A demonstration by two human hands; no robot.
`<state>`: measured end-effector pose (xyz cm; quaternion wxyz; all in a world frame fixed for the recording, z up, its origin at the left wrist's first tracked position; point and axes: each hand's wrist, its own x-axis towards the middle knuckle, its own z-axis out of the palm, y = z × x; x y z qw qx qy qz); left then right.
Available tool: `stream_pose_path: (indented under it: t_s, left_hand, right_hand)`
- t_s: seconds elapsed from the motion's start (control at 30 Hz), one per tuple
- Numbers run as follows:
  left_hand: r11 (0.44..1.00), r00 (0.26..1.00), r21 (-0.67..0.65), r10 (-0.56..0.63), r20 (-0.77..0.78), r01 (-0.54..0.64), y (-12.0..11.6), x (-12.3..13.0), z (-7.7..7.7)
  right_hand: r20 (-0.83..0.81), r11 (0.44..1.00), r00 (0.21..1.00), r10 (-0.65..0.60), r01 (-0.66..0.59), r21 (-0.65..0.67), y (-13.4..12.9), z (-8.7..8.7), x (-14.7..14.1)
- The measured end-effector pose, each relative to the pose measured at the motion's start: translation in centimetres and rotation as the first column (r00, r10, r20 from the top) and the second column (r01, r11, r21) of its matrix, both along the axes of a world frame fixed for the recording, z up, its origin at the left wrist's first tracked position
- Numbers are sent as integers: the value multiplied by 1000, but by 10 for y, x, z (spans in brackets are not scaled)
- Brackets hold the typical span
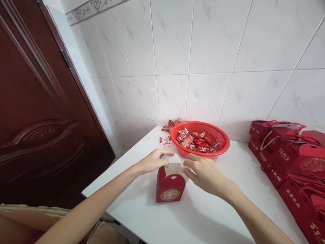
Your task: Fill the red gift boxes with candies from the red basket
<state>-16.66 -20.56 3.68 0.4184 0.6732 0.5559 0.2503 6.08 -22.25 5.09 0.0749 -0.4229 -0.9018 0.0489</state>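
Well, a small red cardboard gift box (pixel 169 189) stands upright on the near part of a smooth white desk (pixel 195 217). Its glossy front carries a round printed medallion below an oval handle hole, and its rounded, pale-lined top flap rises between the two hands. The left hand (pixel 151 162) is curled over the flap's left edge, its fingers bent in a light grasp on the card. The right hand (pixel 207 174) is half open with its fingers spread, and its fingertips (pixel 186 162) sit at the flap's right edge; whether they press on it, I cannot tell.

Farther along the desk sits a round red plastic basket (pixel 223 144) with a perforated inner wall, heaped with shiny red-wrapped sweets (pixel 195 140). A small printed card (pixel 166 141) lies flat just left of it. At right, red gift boxes (pixel 284 156) with gold lettering and rope handles lie piled together. Glossy white marbled tiles (pixel 177 51) cover the far wall, and a dark red wooden door (pixel 38 101) with carved panels stands at left.
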Motion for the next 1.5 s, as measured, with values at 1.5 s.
stream_pose_path:
  t_s: [1.5]
  left_hand:
    - [942, 940, -14, -333, 78, 335, 40, 0, -61]
  right_hand:
    - [97, 937, 986, -135, 159, -311, 25, 5, 45]
